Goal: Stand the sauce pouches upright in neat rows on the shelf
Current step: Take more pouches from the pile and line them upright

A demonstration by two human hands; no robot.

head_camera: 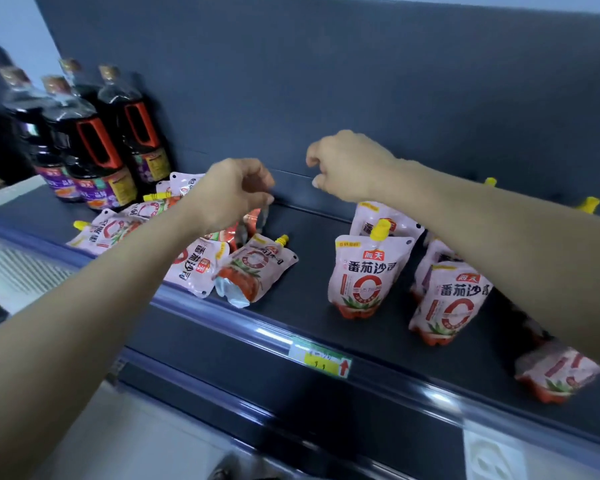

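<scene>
Pink tomato sauce pouches with yellow spouts sit on a dark shelf (309, 244). At the left, several lie flat in a heap, among them one pouch (257, 266) near the front edge and another (99, 233) further left. On the right, pouches stand upright: a front one (366, 278), one behind it (369, 218), and another (451, 301) partly under my right forearm. My left hand (231, 192) hovers over the heap, its curled fingers pinching the edge of a tilted pouch (252, 221). My right hand (350, 168) hangs loosely curled above the shelf's middle, holding nothing.
Several dark soy sauce bottles (94, 157) stand at the shelf's left end against the back panel (326, 81). A price tag (321, 362) is clipped to the front rail. A blurred pouch (555, 372) stands at the far right front. Bare shelf lies between heap and standing pouches.
</scene>
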